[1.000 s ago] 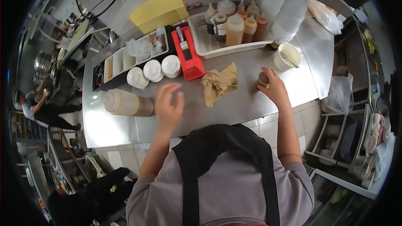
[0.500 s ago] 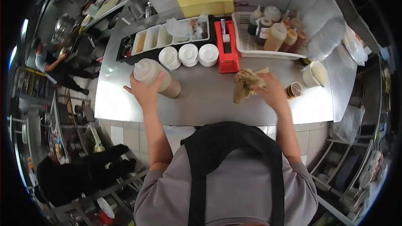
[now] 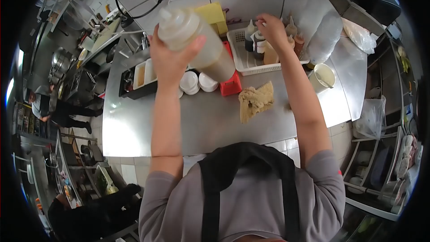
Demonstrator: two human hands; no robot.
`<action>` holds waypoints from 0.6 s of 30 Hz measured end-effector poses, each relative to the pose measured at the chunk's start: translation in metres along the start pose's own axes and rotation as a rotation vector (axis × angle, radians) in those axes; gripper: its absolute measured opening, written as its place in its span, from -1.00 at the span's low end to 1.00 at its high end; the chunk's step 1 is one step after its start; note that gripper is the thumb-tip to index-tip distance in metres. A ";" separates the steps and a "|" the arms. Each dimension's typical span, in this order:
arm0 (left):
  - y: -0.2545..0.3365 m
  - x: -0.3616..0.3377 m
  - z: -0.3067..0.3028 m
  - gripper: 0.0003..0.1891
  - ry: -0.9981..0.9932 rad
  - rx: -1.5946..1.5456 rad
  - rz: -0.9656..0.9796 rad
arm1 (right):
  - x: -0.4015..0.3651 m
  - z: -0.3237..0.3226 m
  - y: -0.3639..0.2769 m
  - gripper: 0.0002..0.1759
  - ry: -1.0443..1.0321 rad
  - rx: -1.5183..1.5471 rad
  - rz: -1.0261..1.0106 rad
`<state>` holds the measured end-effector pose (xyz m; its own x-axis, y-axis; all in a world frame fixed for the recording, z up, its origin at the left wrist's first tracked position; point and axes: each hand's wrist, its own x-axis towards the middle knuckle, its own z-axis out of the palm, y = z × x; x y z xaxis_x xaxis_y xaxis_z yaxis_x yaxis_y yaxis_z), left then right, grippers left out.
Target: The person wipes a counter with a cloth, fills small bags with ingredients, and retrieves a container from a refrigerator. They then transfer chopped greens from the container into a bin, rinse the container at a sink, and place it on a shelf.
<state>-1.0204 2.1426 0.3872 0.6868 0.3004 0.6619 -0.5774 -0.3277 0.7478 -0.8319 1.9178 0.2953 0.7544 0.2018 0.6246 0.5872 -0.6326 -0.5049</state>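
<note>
Gripping the large squeeze bottle [image 3: 219, 65], the left hand [image 3: 168, 60] has its fingers and thumb spread around the upper body, just below the cap; the bottle is raised above the tabletop [image 3: 215, 118] and tilted, cap toward the upper left of the view, base toward the lower right, and is partly filled with a brownish liquid. The right hand [image 3: 271, 29] is extended over the white basket [image 3: 257, 70], fingers bent, above a group of smaller bottles; whether the fingertips contact or enclose anything cannot be determined. Visible in the basket beside the right hand and forearm are a dark-filled bottle [image 3: 259, 48], a tan-filled bottle [image 3: 270, 55] and a reddish bottle [image 3: 299, 45]. Below the raised bottle, a red holder [image 3: 230, 86] and stacked white dishes [image 3: 189, 83] are partly covered from view; to their left is a black rack [image 3: 130, 90] with white compartments. A crumpled brown cloth [image 3: 257, 101] lies in front of the basket. Right of the right forearm, a white tub [image 3: 319, 83] contains a utensil. Beyond the tabletop, at far left, another person [image 3: 67, 110] stands near kitchen equipment.
</note>
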 end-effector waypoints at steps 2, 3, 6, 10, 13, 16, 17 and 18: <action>-0.020 0.031 0.018 -0.19 0.039 0.083 0.114 | 0.035 0.024 0.019 -0.76 -0.063 -0.043 0.035; -0.029 0.043 0.026 -0.17 0.083 0.170 0.214 | 0.049 0.041 0.034 -0.75 -0.197 -0.230 0.021; -0.038 0.064 0.055 -0.14 0.111 0.310 0.286 | 0.064 0.065 0.057 -0.75 -0.436 -0.417 0.000; -0.064 0.085 0.076 -0.15 0.081 0.381 0.301 | 0.059 0.076 0.056 -0.83 -0.529 -0.473 -0.153; -0.096 0.101 0.091 -0.16 0.088 0.447 0.333 | 0.047 0.061 0.035 -0.87 -0.526 -0.488 -0.383; -0.118 0.105 0.109 -0.15 0.129 0.434 0.330 | 0.030 0.045 0.016 -0.89 -0.542 -0.371 -0.405; -0.124 0.106 0.116 -0.14 0.122 0.444 0.298 | 0.027 0.039 0.009 -0.89 -0.529 -0.340 -0.431; -0.133 0.105 0.122 -0.14 0.114 0.455 0.265 | 0.026 0.034 0.004 -0.88 -0.550 -0.398 -0.590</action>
<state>-0.8181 2.1086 0.3510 0.4764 0.2415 0.8454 -0.4575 -0.7531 0.4729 -0.7996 1.9460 0.2890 0.4564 0.8406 0.2917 0.8556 -0.5046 0.1153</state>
